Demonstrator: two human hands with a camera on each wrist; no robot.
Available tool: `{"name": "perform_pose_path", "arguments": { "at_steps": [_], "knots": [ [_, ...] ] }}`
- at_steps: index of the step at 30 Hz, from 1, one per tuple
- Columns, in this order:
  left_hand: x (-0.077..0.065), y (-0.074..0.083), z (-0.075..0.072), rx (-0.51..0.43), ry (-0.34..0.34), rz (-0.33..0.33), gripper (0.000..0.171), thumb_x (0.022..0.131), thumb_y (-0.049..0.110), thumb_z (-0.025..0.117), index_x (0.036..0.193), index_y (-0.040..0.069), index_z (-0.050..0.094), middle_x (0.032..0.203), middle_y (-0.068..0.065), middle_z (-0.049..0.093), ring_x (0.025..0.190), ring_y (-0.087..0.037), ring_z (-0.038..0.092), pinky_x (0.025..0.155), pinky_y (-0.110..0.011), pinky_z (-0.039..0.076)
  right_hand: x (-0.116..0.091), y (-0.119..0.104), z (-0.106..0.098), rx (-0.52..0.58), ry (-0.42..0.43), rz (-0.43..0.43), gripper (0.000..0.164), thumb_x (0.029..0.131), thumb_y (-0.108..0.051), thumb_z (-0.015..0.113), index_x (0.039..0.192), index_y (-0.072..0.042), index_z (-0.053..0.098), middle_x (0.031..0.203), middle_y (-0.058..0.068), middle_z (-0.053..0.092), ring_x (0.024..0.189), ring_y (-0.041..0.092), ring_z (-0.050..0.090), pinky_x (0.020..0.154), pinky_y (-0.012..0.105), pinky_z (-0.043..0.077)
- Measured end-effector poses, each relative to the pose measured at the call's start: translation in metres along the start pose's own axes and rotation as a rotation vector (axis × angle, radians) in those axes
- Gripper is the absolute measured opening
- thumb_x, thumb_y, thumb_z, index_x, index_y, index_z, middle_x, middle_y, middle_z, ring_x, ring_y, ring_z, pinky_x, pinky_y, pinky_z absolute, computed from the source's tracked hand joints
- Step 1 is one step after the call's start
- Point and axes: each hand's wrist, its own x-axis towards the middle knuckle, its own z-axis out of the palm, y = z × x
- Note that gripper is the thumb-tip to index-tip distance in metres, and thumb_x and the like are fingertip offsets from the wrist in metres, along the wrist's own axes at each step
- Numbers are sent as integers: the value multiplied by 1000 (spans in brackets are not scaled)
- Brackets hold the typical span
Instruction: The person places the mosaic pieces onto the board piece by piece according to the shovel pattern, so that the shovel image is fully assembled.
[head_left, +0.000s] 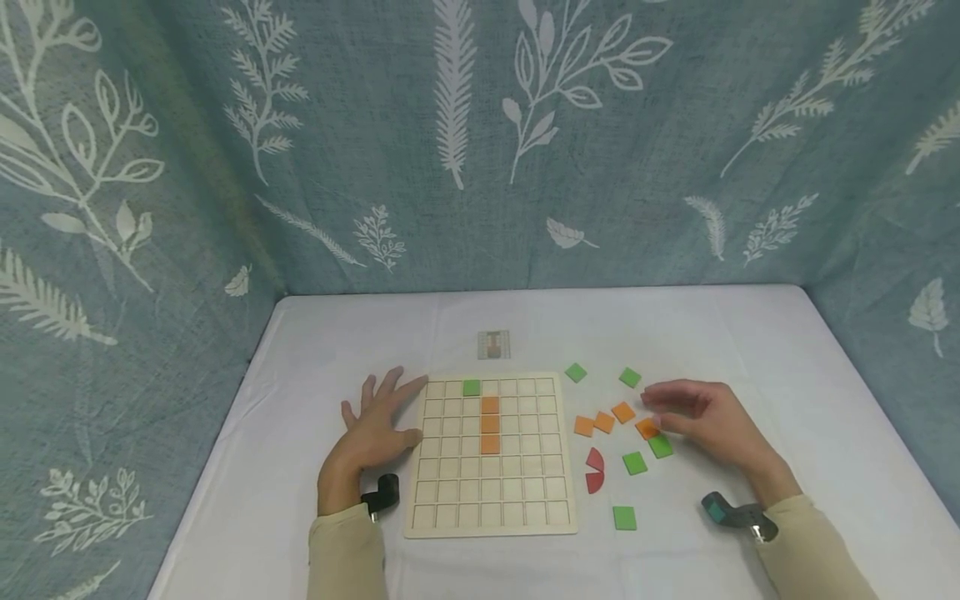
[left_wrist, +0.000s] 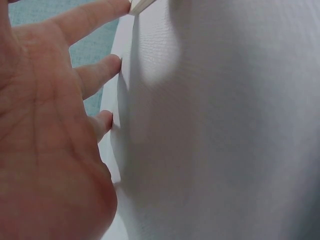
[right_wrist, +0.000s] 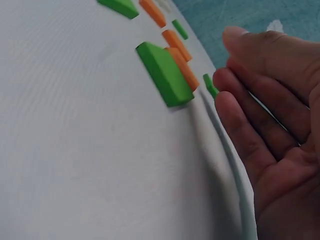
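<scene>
Orange column point(head_left: 490, 424) lengthwise toward curtain point(head_left: 480, 242), between wide left hand point(head_left: 377, 432) and half-curled right hand point(head_left: 712, 418)

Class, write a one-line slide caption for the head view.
Left hand touching a gridded board, right hand beside loose orange square tiles and green square tiles.

A curtained-off workspace — leaf-patterned blue-green cloth point(head_left: 337, 150) hangs around three sides of a white-covered table point(head_left: 720, 333).

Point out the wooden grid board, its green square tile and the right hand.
Wooden grid board point(head_left: 491, 467), head view, bare cell below centre.
Green square tile point(head_left: 471, 387), head view, middle of top face.
Right hand point(head_left: 711, 417), head view, back of the hand.
</scene>
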Motion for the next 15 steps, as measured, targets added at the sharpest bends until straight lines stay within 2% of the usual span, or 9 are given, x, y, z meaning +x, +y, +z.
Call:
{"name": "perform_pose_path", "arguments": {
  "at_steps": [5, 15],
  "knots": [
    [0, 0, 0, 1, 1, 3, 88, 83, 10, 73, 167, 14, 47, 183, -23, 14, 168, -54, -10, 122, -83, -19, -1, 4, 1, -25, -10, 20, 38, 93, -14, 87, 130, -11, 78, 126, 7, 82, 113, 0, 76, 96, 12, 57],
    [0, 0, -1, -3, -5, 9, 89, 82, 10, 72, 167, 13, 46, 183, -24, 13, 168, -54, -11, 122, -84, -19, -4, 5, 4, -98, 13, 7, 38, 93, -13, 87, 130, -14, 79, 126, 4, 82, 115, -6, 73, 97, 9, 54]
  ]
}}
